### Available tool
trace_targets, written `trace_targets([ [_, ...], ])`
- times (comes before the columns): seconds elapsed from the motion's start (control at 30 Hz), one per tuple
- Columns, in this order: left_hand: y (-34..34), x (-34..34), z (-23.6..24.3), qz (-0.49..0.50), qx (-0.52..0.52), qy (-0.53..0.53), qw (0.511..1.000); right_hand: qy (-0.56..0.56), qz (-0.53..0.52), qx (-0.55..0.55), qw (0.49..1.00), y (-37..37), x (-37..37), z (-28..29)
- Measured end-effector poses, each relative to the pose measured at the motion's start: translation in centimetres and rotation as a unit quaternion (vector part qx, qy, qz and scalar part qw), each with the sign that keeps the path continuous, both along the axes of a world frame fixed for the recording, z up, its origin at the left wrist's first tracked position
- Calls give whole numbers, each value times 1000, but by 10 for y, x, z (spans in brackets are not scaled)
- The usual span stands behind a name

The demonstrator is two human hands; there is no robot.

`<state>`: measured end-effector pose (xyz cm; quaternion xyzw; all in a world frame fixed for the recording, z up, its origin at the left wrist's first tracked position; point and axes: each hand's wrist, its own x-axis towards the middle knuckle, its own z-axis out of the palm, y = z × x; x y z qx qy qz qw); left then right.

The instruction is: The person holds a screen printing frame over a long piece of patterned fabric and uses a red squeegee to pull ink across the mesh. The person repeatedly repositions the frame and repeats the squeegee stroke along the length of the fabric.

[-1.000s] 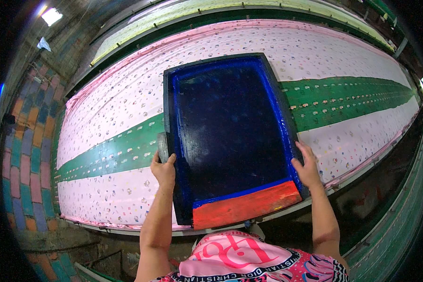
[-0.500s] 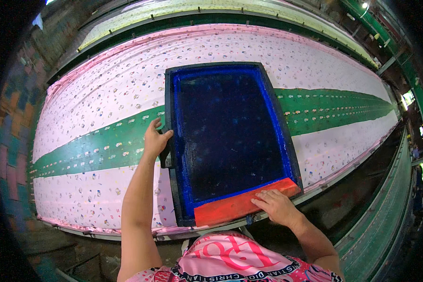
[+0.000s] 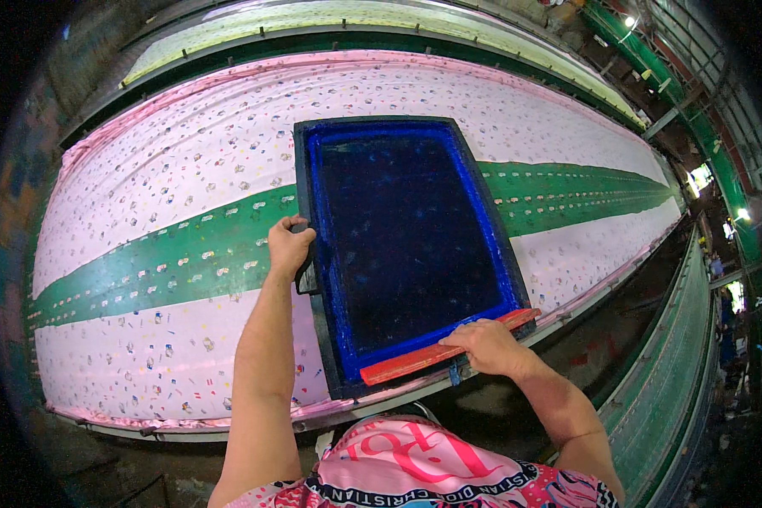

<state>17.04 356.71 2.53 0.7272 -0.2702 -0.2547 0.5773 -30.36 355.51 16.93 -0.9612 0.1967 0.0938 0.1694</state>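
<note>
A large screen-printing frame (image 3: 406,237) with a dark mesh, blue ink along its inner borders and a black rim lies across the printed fabric. On its left side is a black handle (image 3: 307,275), and my left hand (image 3: 289,245) is closed around its upper part. My right hand (image 3: 488,345) grips a long red-orange squeegee (image 3: 398,366) at the frame's near edge. The squeegee is tilted up so that its narrow edge shows, and its lower side is hidden.
White-pink patterned fabric (image 3: 203,161) covers the long table on both sides of a green strip (image 3: 161,254). A metal rail (image 3: 169,433) runs along the near edge. Another table with yellowish fabric (image 3: 229,46) stands beyond; a green surface (image 3: 660,339) lies to the right.
My left hand has closed around the frame's handle, where before its fingers were spread beside it. The squeegee has tipped from lying broad side up to standing nearly on edge, my right hand gripping it.
</note>
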Motion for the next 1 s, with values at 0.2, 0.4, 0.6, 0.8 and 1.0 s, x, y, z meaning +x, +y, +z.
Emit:
trace_targets([
  [0.2,1,-4,7,0,-1,15,1000,-6,4,-30,1000,16,-16,-17],
  [0.4,3,1,-2,3,-19,45,999,-28,3,-30,999,18,-22,-24],
  [0.6,4,9,-4,-9,23,68,997,-72,22,-21,997,16,-25,-28],
  [0.8,7,3,2,1,-2,72,997,-167,45,-95,980,-11,-17,-56],
  [1.0,6,-6,11,12,10,52,999,-179,66,-116,975,-110,65,-73],
])
